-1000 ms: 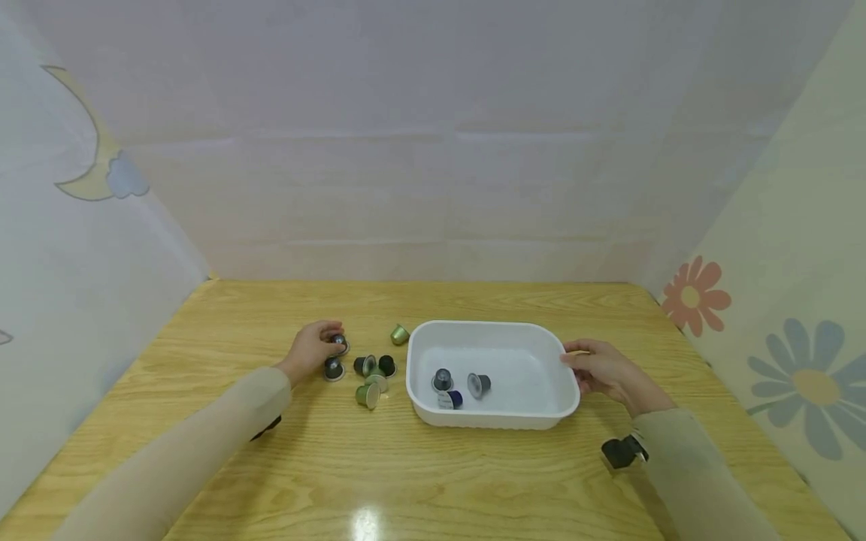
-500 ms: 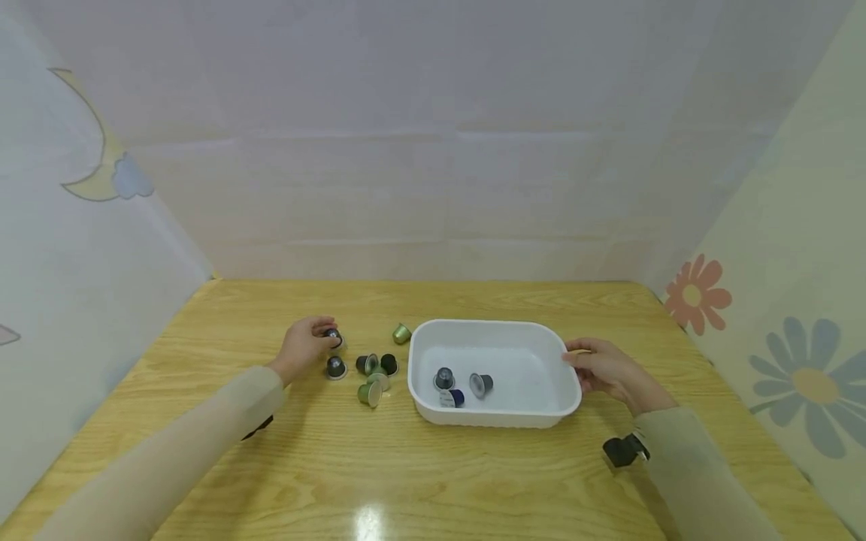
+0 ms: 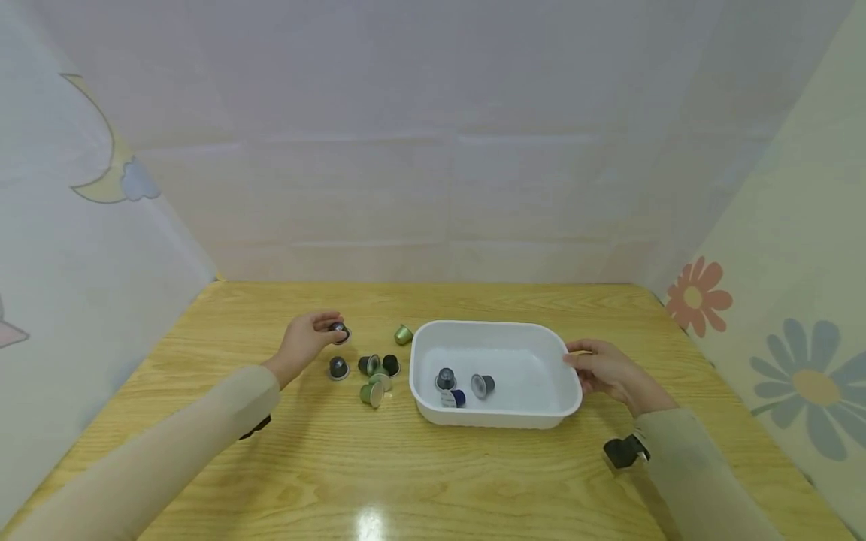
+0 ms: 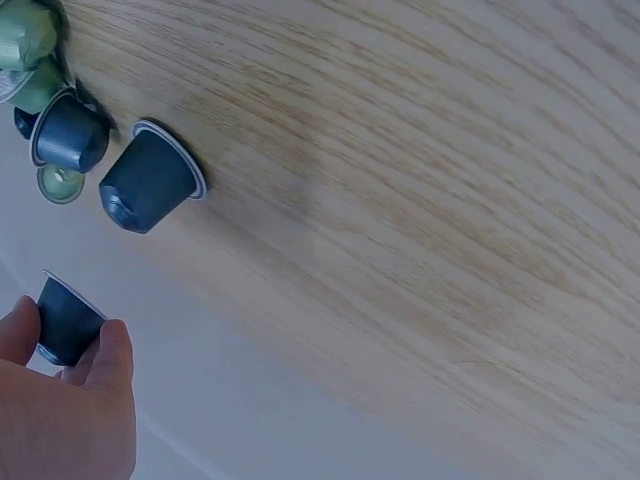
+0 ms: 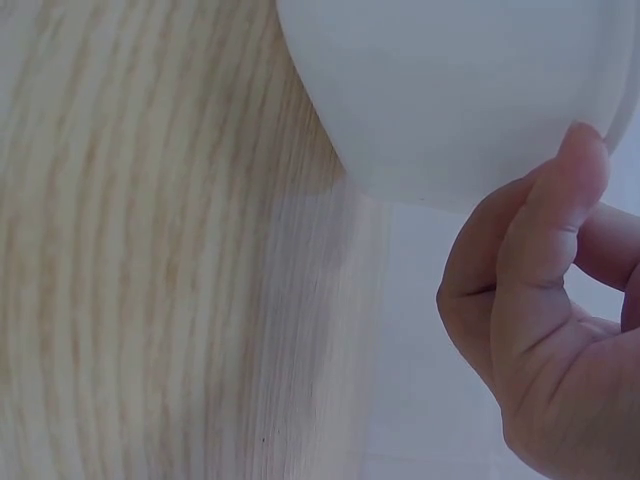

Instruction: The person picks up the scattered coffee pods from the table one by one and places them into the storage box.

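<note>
Thumb and fingers of my left hand (image 3: 306,342) pinch a dark coffee capsule (image 3: 340,332), seen also in the left wrist view as a blue-black capsule (image 4: 66,322) between the fingertips. Nearer to me, a second dark capsule (image 3: 338,367) stands rim down on the table. To its right lies a small cluster with a green capsule (image 3: 371,394) and a black capsule (image 3: 391,364). At the right end of a white tray (image 3: 494,420), my right hand (image 3: 604,372) grips the rim. Its fingers (image 5: 535,260) lie against the outer wall in the right wrist view.
Inside the tray sit a dark upright capsule (image 3: 445,378), a tipped grey capsule (image 3: 483,386) and a blue capsule (image 3: 456,398). One more green capsule (image 3: 403,334) lies left of the tray on the wooden table (image 3: 433,473). Fabric walls (image 3: 419,203) enclose the table's back and sides.
My left hand has shifted slightly away from me with the dark capsule, widening the gap to the second dark capsule. The right hand and the tray stay in place.
</note>
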### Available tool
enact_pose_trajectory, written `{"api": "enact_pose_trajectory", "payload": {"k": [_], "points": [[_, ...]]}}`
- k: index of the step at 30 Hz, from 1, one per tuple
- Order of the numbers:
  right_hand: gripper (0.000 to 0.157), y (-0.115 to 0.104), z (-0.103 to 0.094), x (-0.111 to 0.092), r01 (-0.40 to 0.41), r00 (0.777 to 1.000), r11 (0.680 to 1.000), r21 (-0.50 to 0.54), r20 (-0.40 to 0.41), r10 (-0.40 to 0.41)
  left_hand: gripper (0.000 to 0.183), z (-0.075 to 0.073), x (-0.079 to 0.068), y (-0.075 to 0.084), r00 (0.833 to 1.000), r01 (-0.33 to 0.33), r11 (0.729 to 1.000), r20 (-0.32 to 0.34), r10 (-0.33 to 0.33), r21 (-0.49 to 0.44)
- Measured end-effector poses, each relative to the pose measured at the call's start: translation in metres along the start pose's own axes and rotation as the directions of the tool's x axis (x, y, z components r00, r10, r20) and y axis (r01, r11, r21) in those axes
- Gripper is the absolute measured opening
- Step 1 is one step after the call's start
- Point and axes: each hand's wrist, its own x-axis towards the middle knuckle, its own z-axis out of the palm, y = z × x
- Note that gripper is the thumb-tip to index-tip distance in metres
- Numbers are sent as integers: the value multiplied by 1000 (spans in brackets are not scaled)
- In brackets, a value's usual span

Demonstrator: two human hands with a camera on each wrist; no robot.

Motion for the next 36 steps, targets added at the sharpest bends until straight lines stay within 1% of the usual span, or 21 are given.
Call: {"api": "enact_pose_trajectory", "payload": {"k": [5, 9, 21, 27, 31, 36], "points": [[44, -1, 0, 0, -3, 1000, 1000, 3, 2, 3, 49, 4, -2, 8, 1000, -17, 1000, 11, 17, -1], [45, -1, 0, 0, -2, 1000, 1000, 3, 1, 2, 48, 7, -4, 14, 1000, -16, 1000, 11, 16, -7], [45, -1, 1, 0, 0, 1000, 1000, 13, -1, 0, 49, 15, -7, 28, 999, -19, 999, 43, 20, -32], [45, -1, 1, 0, -6, 1000, 1000, 13, -3, 6, 49, 22, -6, 34, 999, -26, 999, 45, 27, -22], [45, -1, 1, 0, -10, 1000, 1000, 9, -5, 10, 48, 28, -5, 37, 999, -26, 999, 44, 28, -34], [45, -1, 1, 0, -14, 1000, 1000, 3, -10, 14, 47, 34, -6, 41, 997, -32, 998, 65, 35, -51]]}}
